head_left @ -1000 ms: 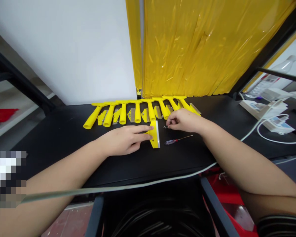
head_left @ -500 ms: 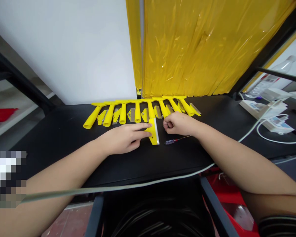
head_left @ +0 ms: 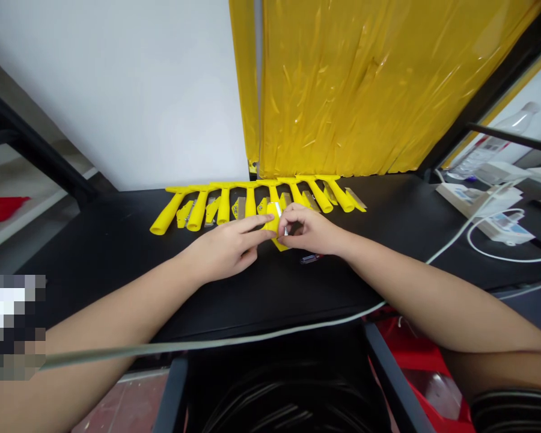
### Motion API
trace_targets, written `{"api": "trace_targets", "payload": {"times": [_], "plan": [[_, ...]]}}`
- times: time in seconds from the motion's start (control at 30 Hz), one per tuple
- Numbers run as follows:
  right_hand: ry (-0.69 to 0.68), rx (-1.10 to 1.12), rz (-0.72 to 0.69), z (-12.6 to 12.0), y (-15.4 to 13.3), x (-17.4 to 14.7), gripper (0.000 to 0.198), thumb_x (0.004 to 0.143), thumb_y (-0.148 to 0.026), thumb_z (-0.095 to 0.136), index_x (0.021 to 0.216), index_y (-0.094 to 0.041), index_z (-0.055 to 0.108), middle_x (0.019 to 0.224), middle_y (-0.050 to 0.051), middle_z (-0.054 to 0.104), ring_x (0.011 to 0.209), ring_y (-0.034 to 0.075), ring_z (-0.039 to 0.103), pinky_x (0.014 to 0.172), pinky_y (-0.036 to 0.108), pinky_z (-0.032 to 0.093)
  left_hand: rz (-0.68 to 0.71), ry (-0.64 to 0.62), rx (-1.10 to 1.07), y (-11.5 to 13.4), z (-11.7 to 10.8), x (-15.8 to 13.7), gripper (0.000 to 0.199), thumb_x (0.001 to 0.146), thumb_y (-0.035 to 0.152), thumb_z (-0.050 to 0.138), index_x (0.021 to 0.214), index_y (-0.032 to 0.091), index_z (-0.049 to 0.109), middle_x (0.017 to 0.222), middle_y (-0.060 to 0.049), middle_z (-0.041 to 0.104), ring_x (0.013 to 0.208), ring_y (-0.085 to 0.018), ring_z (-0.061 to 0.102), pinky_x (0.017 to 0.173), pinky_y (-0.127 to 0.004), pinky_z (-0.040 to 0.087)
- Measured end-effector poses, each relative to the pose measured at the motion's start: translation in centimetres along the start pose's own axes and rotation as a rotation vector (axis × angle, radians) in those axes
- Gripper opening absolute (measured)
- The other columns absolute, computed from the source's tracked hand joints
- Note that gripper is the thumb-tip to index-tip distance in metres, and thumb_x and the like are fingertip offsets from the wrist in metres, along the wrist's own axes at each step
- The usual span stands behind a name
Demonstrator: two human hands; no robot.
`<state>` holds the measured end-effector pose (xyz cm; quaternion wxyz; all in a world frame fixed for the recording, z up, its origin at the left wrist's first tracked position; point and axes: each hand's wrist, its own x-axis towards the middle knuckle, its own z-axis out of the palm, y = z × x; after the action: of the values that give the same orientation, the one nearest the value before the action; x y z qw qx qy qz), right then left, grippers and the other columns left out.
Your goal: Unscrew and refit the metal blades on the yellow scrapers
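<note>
the left hand [head_left: 228, 248] lays two straight, parted fingers on the yellow scraper [head_left: 274, 225], seemingly to steady it on the black table [head_left: 256, 300], while the right hand [head_left: 313, 231] curls fingertips at its edge, gripping what i can't tell.

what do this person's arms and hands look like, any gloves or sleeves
The left hand and right hand are bare, with no gloves, rings or watch visible. Both forearms are uncovered. Black fabric with thin pale stripes, possibly a sleeve, shows by the right arm. A thin pale cable crosses the left forearm.
</note>
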<state>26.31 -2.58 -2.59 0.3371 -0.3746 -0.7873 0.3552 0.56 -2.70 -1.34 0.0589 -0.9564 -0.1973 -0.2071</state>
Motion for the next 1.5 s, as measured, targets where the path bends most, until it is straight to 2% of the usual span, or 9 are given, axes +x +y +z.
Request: {"api": "trace_targets", "payload": {"times": [0.23, 0.5, 0.6, 0.7, 0.9, 1.03, 1.17, 1.3, 1.5], "plan": [[-0.007, 0.365, 0.165, 0.7, 0.4, 0.3, 0.038, 0.073, -0.019, 0.076, 0.085, -0.023, 0.041, 0.074, -0.010, 0.046, 0.059, 0.008, 0.053, 0.056, 0.024, 0.042, 0.005, 0.050, 0.061, 0.2, 0.2, 0.0, 0.047, 0.095, 0.007, 0.054, 0.138, 0.020, 0.066, 0.151, -0.014, 0.060, 0.117, -0.026, 0.074, 0.099, -0.039, 0.064], [0.029, 0.442, 0.165, -0.1, 0.4, 0.5, 0.045, 0.070, -0.021, 0.082, 0.098, -0.024, 0.046, 0.087, -0.005, 0.062, 0.070, 0.011, 0.062, 0.065, 0.027, 0.053, -0.012, 0.053, 0.046, 0.3, 0.1, 0.0, 0.048, 0.095, 0.006, 0.056, 0.140, 0.021, 0.066, 0.152, -0.016, 0.058, 0.117, -0.026, 0.073, 0.097, -0.038, 0.064], [0.129, 0.238, 0.145, -2.3, 0.5, 0.3, 0.028, 0.079, -0.028, 0.077, 0.095, -0.022, 0.055, 0.085, -0.001, 0.064, 0.070, 0.013, 0.060, 0.065, 0.030, 0.052, -0.029, 0.053, 0.026, 0.2, -0.1, -0.2, 0.046, 0.096, 0.008, 0.057, 0.138, 0.024, 0.069, 0.155, -0.015, 0.056, 0.114, -0.025, 0.073, 0.095, -0.037, 0.064], [0.167, -0.231, 0.106, -4.7, 0.9, -0.2, 0.007, 0.084, -0.022, 0.072, 0.090, -0.019, 0.069, 0.080, 0.001, 0.068, 0.067, 0.015, 0.059, 0.065, 0.032, 0.047, -0.059, 0.050, -0.047, 0.0, -0.3, -0.3, 0.045, 0.095, 0.009, 0.058, 0.134, 0.026, 0.071, 0.157, -0.014, 0.054, 0.106, -0.022, 0.074, 0.091, -0.035, 0.063], [-0.134, -0.647, 0.041, -5.7, 1.7, -0.6, 0.018, 0.084, -0.013, 0.073, 0.097, -0.022, 0.082, 0.090, 0.004, 0.076, 0.086, 0.021, 0.068, 0.081, 0.035, 0.050, -0.222, 0.141, -0.424, -0.3, -0.8, -0.1, 0.044, 0.090, 0.010, 0.063, 0.130, 0.026, 0.073, 0.149, -0.013, 0.060, 0.130, -0.031, 0.064, 0.081, -0.032, 0.062], [-0.160, -0.739, -0.063, -4.6, 2.2, -0.2, 0.011, 0.088, -0.015, 0.074, 0.094, -0.021, 0.082, 0.092, 0.008, 0.072, 0.092, 0.024, 0.064, 0.083, 0.037, 0.048, -0.520, 0.217, -1.035, -0.2, -0.9, 0.5, 0.034, 0.088, 0.020, 0.068, 0.122, 0.023, 0.067, 0.135, -0.013, 0.066, 0.079, -0.019, 0.073, 0.050, -0.023, 0.054], [-0.160, -0.758, -0.091, -4.1, 2.4, 0.0, 0.012, 0.090, -0.012, 0.068, 0.086, -0.019, 0.076, 0.090, 0.008, 0.068, 0.090, 0.024, 0.061, 0.083, 0.036, 0.047, -0.755, 0.252, -1.460, -0.7, -1.2, 0.8, 0.041, 0.079, 0.020, 0.071, 0.116, 0.024, 0.055, 0.090, -0.002, 0.069, 0.051, -0.013, 0.062, 0.041, -0.019, 0.044], [-0.074, -0.577, -0.127, -3.6, 1.6, -0.1, 0.009, 0.095, -0.015, 0.064, 0.092, -0.018, 0.072, 0.091, 0.007, 0.069, 0.084, 0.019, 0.062, 0.080, 0.033, 0.048, -0.865, 0.251, -1.660, -1.4, -1.3, 1.0, 0.050, 0.075, 0.018, 0.067, 0.121, 0.026, 0.048, 0.073, 0.000, 0.064, 0.048, -0.013, 0.056, 0.040, -0.015, 0.035], [0.217, -0.208, -0.174, -1.8, 0.0, 0.2, 0.016, 0.096, -0.034, 0.070, 0.094, -0.019, 0.072, 0.086, 0.005, 0.073, 0.073, 0.016, 0.063, 0.066, 0.030, 0.049, -0.901, 0.271, -1.736, -1.5, -0.7, 1.2, 0.052, 0.073, 0.015, 0.069, 0.120, 0.024, 0.048, 0.086, -0.007, 0.069, 0.057, -0.015, 0.061, 0.041, -0.015, 0.035]]}}
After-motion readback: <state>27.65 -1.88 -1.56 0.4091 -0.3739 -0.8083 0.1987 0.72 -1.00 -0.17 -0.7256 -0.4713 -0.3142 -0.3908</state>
